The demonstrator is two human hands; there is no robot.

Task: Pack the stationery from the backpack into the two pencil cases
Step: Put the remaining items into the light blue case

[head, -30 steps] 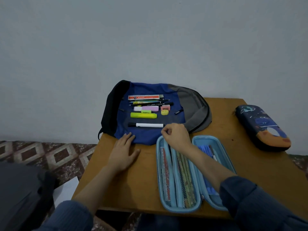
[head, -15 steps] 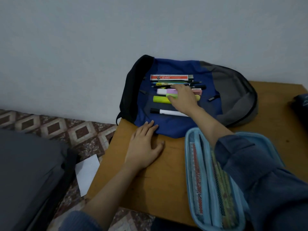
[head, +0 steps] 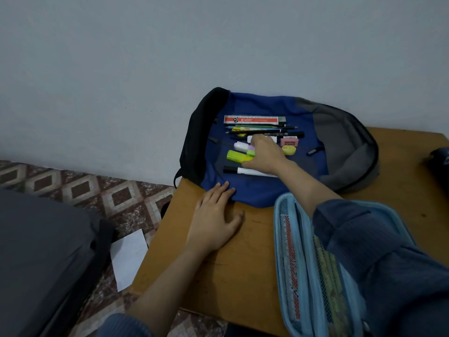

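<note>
Backpack [head: 255, 103] is lying flat along the far edge of the desk [head: 243, 276], with the stationery lying in rows on its blue panel: ruler [head: 250, 119] farthest back, white marker [head: 243, 170] nearest.

Right hand [head: 266, 154] is reaching over the middle rows. Its fingers are pressed together and covering part of the purple highlighter [head: 243, 145] and yellow highlighter [head: 237, 155]; cannot tell whether they are gripping either.

Left hand [head: 213, 220] is resting flat on the desk toward the left edge, fingers slightly spread, tips touching the backpack's hem.

Light-blue pencil case [head: 289, 251] is lying open at the near right corner, partly under the right sleeve. Dark pencil case [head: 441, 159] is showing only partly at the right edge.
</note>
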